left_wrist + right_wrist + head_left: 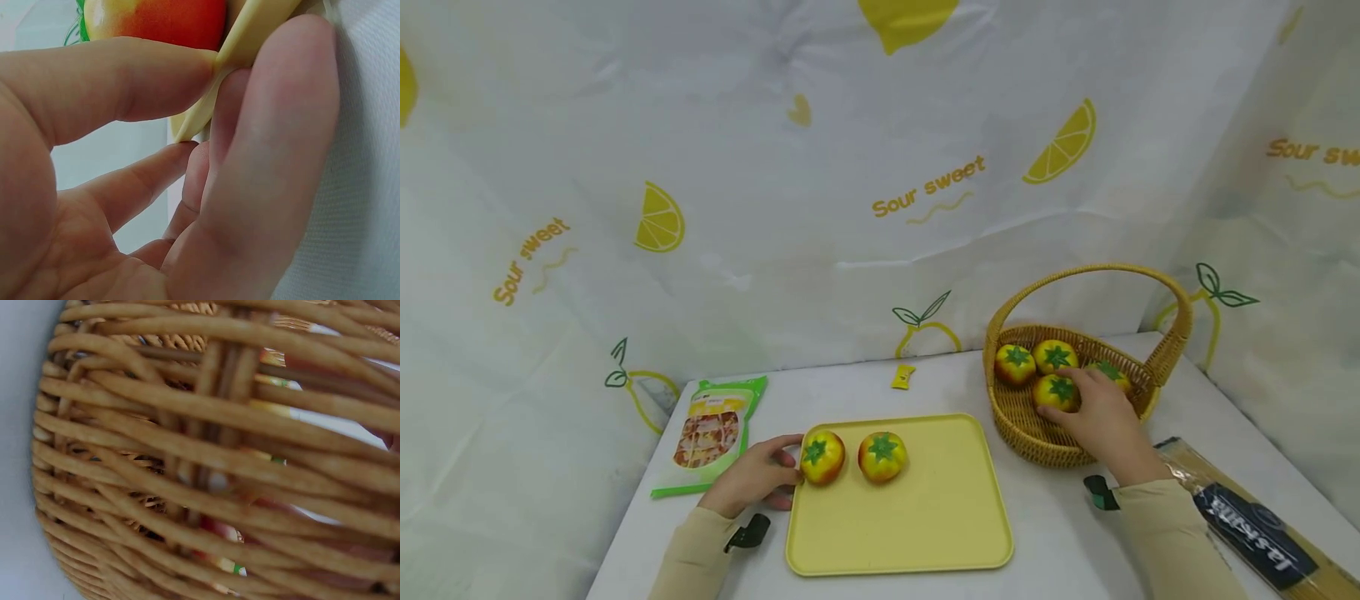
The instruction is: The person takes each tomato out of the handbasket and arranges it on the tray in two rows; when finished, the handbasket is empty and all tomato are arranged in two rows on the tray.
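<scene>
My left hand (760, 475) pinches the left rim of a yellow tray (925, 525). The left wrist view shows its digits on both sides of the tray's rim (250, 34). Two round red-and-yellow fruits with green star-shaped tops lie on the tray: one fruit (823, 457) beside that hand, another fruit (882, 457) to its right. Over a wicker basket (1037, 450), my right hand (1105, 421) grips a similar fruit (1055, 392) between thumb and fingers. More such fruits (1015, 365) sit around it, one partly hidden behind the hand. Basket weave (206, 419) covers most of the right wrist view.
A green-edged food packet (711, 433) lies left of the tray. Behind the tray is a small yellow wrapped piece (903, 377). A long pasta-like packet (1255, 525) lies at the right, beside the right forearm. The basket's tall handle (1097, 268) arches above its contents.
</scene>
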`<state>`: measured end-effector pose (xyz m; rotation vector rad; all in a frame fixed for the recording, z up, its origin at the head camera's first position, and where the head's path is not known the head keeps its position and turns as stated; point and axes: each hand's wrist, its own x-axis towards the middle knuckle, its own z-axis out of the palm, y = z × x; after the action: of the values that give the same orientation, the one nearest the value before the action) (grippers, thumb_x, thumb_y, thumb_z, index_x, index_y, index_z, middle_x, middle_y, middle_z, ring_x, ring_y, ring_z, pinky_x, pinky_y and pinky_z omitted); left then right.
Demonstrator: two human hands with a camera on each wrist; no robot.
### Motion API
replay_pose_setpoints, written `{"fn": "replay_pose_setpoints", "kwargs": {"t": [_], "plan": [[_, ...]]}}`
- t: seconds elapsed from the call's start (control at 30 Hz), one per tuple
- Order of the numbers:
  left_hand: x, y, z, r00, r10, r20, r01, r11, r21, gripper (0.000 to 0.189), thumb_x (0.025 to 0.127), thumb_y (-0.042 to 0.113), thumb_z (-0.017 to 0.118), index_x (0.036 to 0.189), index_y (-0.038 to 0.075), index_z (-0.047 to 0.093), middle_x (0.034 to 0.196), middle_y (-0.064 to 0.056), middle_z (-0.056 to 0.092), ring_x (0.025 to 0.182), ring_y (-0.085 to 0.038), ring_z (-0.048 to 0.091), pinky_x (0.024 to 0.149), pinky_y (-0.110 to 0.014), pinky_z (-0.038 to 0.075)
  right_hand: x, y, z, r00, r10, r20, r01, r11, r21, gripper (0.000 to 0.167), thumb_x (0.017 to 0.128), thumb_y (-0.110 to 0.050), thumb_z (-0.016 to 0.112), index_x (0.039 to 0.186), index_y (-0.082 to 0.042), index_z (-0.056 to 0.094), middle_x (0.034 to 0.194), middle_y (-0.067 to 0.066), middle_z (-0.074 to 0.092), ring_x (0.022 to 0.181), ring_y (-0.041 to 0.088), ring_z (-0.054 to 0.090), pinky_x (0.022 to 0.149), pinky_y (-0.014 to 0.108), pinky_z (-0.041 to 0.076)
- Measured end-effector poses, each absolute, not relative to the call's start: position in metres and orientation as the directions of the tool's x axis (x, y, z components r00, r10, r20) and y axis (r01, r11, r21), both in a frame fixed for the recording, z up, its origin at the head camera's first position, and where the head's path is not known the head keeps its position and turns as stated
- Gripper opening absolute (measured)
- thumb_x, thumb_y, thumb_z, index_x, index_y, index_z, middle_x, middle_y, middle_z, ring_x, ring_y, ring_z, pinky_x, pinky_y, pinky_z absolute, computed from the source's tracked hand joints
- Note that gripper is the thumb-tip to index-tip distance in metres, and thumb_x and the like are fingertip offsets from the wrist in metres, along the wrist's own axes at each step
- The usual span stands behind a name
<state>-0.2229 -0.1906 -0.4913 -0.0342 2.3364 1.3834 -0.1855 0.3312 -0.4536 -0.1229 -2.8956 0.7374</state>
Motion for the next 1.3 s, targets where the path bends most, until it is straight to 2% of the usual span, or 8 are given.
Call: {"fn": "replay_pose_setpoints", "kwargs": {"t": [1.0,1.3], "plan": [[-0.2183,-0.1887,-0.4854,-0.909,0.184,-0.375,-0.238,0.508,0.828,0.073,0.089,0.008,0.081,0.157,0.012,0.055,0.115,-0.015,0.059,0.082,-0.023,0.071,0.067,-0.039,0.069,-0.1886,0.3263,-0.4538,-0.98,0.111,0.164,0.02,0.881,-0.473,0.064,0.095,-0.026,0.083,0.145,0.005,0.059,0.142,0.036,0.054,0.129,0.06,0.054,0.104,0.076,0.049],[-0.2188,-0.1868,-0.4854,-0.911,0.191,-0.365,-0.223,0.515,0.828,0.071,0.089,0.008,0.08,0.156,0.012,0.056,0.112,-0.014,0.058,0.073,-0.021,0.069,0.065,-0.039,0.069,-0.1883,0.3286,-0.4502,-0.979,0.11,0.17,0.021,0.89,-0.455,0.066,0.093,-0.028,0.084,0.145,0.005,0.059,0.142,0.038,0.053,0.127,0.061,0.055,0.101,0.076,0.051]]}}
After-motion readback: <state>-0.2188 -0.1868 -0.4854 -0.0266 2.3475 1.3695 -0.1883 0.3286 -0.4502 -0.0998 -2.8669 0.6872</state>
